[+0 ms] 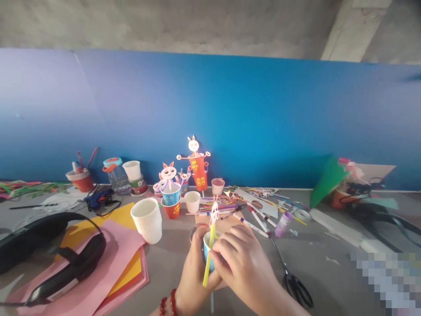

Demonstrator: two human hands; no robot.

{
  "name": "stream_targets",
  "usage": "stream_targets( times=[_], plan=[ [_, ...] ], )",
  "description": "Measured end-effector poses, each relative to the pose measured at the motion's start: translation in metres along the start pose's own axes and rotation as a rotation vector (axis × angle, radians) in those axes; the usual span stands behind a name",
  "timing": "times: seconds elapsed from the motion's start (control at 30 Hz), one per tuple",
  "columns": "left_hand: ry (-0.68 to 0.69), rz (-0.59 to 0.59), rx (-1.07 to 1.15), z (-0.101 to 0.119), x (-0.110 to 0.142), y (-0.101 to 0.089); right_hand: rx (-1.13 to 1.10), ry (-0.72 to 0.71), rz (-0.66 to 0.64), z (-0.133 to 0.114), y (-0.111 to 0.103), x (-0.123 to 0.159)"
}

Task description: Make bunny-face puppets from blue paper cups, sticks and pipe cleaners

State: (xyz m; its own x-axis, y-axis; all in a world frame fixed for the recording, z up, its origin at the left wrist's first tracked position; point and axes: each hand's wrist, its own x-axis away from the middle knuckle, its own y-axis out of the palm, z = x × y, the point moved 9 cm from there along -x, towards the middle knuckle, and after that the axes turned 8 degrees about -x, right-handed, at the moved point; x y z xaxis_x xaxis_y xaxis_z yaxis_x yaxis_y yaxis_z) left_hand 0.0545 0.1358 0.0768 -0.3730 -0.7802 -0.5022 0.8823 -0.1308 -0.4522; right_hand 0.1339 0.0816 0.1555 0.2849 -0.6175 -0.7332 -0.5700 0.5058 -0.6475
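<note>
My left hand (190, 270) is wrapped round a small blue paper cup (207, 242), low over the table in front of me. A yellow straw (207, 270) slants across the front of the cup, and the fingertips of my right hand (246, 254) pinch it at the rim. Above the rim, a narrow white paper cutout with red marks (215, 214) shows at the top of a yellow stem. A thin pale stick shows below the cup. My fingers hide much of the cup.
Ahead stand a rabbit figure on red cups (198, 169), another on a blue cup (171, 195) and white cups (147, 220). Markers (258, 219) and a purple glue stick (283, 224) lie right, near black scissors (297, 287). Headphones (70, 267) rest on coloured paper (115, 243) at left.
</note>
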Motion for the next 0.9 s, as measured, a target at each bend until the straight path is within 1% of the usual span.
stream_targets(
  times=[0.1, 0.2, 0.33, 0.4, 0.47, 0.57, 0.63, 0.7, 0.77, 0.8, 0.9],
  plan=[
    [0.020, 0.003, -0.003, 0.002, -0.001, 0.000, 0.011, -0.027, -0.006, 0.000, 0.001, 0.000],
    [0.039, 0.000, 0.027, 0.008, -0.001, -0.001, -0.009, -0.022, 0.022, 0.000, -0.001, -0.002],
    [0.011, 0.016, 0.073, 0.009, -0.001, -0.003, -0.032, -0.006, 0.036, -0.001, 0.002, -0.004],
    [-0.015, 0.032, 0.113, 0.005, -0.001, -0.004, -0.015, -0.008, 0.044, -0.003, 0.004, -0.005],
    [-0.063, 0.056, 0.195, -0.003, -0.002, -0.006, -0.020, 0.011, 0.051, -0.002, 0.003, -0.005],
    [-0.228, 0.063, 0.381, -0.026, -0.006, -0.004, -0.091, 0.074, 0.078, 0.009, -0.005, 0.003],
    [-0.375, 0.086, 0.496, -0.043, -0.009, -0.004, -0.111, 0.116, 0.083, 0.022, -0.011, 0.016],
    [-0.522, 0.097, 0.595, -0.059, -0.010, -0.003, -0.086, 0.171, 0.052, 0.042, -0.013, 0.036],
    [-0.639, 0.060, 0.672, -0.069, -0.011, 0.002, -0.054, 0.249, 0.024, 0.066, -0.014, 0.063],
    [-0.674, 0.030, 0.693, -0.071, -0.012, 0.003, -0.036, 0.281, 0.024, 0.078, -0.016, 0.078],
    [-0.717, -0.045, 0.671, -0.072, -0.016, 0.000, 0.008, 0.373, -0.078, 0.108, -0.021, 0.118]
  ],
)
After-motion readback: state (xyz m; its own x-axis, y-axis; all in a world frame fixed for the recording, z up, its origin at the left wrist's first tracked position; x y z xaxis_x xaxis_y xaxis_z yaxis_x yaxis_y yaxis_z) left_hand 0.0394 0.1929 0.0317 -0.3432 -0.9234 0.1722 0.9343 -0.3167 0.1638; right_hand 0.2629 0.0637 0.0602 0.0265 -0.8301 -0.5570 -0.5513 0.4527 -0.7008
